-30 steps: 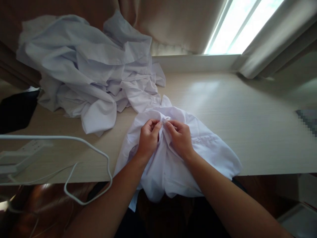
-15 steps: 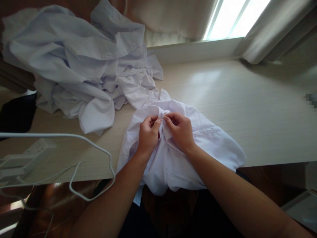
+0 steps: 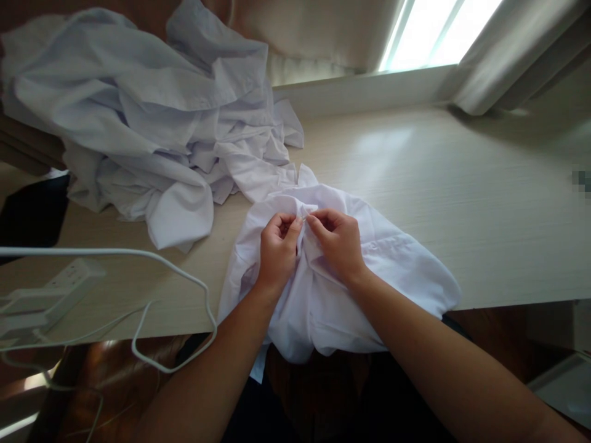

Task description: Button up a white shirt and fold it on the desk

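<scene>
A white garment lies bunched over the front edge of the pale table, its lower folds hanging down. My left hand pinches the cloth between thumb and fingers near the garment's upper middle. Right beside it, my right hand is closed in a pinch on the same gathered spot. The fingertips of both hands nearly meet there. Any small detail between them is too tiny to make out.
Crumpled white clothes are heaped at the back left. A power strip and a looping white cable are at the left front. A black object lies at the left edge; a curtain hangs at the back right.
My right fingertips have shifted very slightly at the pinched cloth. Otherwise the hands and garment are nearly where they were.
</scene>
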A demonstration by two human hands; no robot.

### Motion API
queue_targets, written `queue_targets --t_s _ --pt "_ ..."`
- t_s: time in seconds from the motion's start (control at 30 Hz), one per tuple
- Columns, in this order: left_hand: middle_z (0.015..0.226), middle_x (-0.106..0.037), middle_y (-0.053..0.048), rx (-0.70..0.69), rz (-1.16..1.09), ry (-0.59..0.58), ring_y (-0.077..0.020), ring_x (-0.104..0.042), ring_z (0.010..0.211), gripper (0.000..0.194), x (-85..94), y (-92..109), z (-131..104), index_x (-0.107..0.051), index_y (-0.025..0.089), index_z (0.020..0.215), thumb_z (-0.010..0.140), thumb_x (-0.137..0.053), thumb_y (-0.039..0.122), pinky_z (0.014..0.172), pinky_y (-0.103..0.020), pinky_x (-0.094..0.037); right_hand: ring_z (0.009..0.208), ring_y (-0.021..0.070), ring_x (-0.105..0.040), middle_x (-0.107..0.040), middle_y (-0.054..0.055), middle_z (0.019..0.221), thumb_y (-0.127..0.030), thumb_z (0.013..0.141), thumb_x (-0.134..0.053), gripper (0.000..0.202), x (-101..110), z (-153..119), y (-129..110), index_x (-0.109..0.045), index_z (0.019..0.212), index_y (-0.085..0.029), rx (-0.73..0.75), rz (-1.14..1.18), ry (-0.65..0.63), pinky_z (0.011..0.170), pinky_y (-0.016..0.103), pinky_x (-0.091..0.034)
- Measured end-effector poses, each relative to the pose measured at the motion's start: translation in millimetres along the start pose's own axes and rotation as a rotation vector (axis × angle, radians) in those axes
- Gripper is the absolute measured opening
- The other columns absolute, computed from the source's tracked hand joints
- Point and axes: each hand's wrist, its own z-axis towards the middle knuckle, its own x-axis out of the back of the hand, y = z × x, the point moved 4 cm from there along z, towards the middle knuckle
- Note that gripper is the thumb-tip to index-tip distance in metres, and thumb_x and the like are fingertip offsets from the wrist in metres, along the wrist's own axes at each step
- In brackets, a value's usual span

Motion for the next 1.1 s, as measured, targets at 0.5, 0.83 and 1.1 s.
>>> queue_targets --t_s 0.5,0.83,1.1 --pt "0.065 -0.053 0.003 0.073 -0.087 0.032 -0.0072 -0.044 0.056 0.022 3.5 -5.5 2.0 -0.058 0.017 0.078 0.085 -0.067 0.036 0.054 -0.02 -0.036 0.079 0.0161 -0.063 -0.072 0.003 0.088 -0.031 0.088 -0.062 0.017 -3.6 1.6 1.5 -0.073 0.093 -0.018 -0.006 0.187 -0.08 0.072 0.028 -0.049" --pt "0.064 -0.052 0.004 0.076 -0.098 0.042 -0.0066 -0.043 0.054 0.017 5.1 -4.7 1.8 -0.056 0.017 0.077 0.084 -0.065 0.03 0.053 -0.019 -0.037 0.064 0.0111 -0.049 -0.06 0.001 0.073 -0.032 0.092 -0.057 0.022 -2.6 4.2 4.1 -0.072 0.099 -0.017 -0.001 0.092 -0.179 0.055 0.023 -0.036" --pt "0.072 -0.059 0.001 0.105 -0.191 0.003 -0.0081 -0.051 0.063 0.018 3.4 -6.5 3.4 -0.062 0.016 0.081 0.082 -0.068 0.033 0.06 -0.019 -0.041 0.053 0.0087 -0.044 -0.06 -0.001 0.068 -0.037 0.091 -0.06 0.021 -6.0 5.3 9.5 -0.068 0.098 -0.019 -0.074 0.177 -0.201 0.05 0.022 -0.033"
